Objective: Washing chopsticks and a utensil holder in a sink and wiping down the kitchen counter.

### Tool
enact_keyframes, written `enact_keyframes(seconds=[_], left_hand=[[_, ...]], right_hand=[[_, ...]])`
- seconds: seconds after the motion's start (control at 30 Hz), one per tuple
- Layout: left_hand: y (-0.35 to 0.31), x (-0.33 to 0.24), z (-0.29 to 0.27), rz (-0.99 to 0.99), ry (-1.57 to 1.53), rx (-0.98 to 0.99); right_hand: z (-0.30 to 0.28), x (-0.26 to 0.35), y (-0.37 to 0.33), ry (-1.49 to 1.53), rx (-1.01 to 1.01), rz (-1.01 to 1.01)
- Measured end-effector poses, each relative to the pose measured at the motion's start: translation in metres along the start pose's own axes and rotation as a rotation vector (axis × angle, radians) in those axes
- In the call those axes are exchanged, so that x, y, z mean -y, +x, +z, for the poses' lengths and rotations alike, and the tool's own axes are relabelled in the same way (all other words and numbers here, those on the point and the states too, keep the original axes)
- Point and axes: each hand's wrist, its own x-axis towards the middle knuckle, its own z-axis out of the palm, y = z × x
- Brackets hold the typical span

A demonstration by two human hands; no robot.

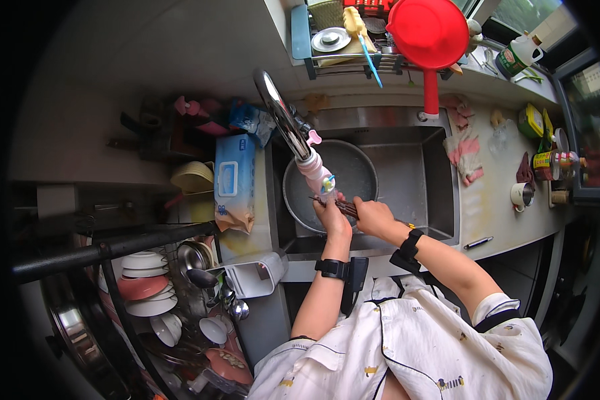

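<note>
My right hand (375,217) is closed around a bundle of dark brown chopsticks (347,208), just under the faucet's pink-and-white spout head (320,175). My left hand (333,217) is wrapped round the other end of the same bundle, and thin tips poke out past its fingers. Water seems to run from the spout onto the left fingers. Below both hands, a round grey metal basin (373,167) stands in the left part of the stainless steel sink (440,193). The fingers partly hide the chopsticks.
A red ladle-like scoop (428,33) hangs over the sink's back edge. Left of the sink are a blue tissue pack (237,167) and a white bin (253,275). Stacked bowls (145,283) fill a rack at lower left. Rags (463,157), a mug (522,195) and a pen (479,243) lie right.
</note>
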Motion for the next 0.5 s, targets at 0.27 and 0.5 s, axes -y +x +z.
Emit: enact_keyframes(seconds=[0.27, 0.5], left_hand=[[0.016, -0.072, -0.005, -0.598, -0.296, 0.692], [0.025, -0.076, -0.024, -0.685, -0.142, 0.658]], right_hand=[[-0.001, -0.008, -0.025, 0.269, -0.025, -0.142], [-0.007, -0.011, -0.018, 0.171, 0.017, -0.248]])
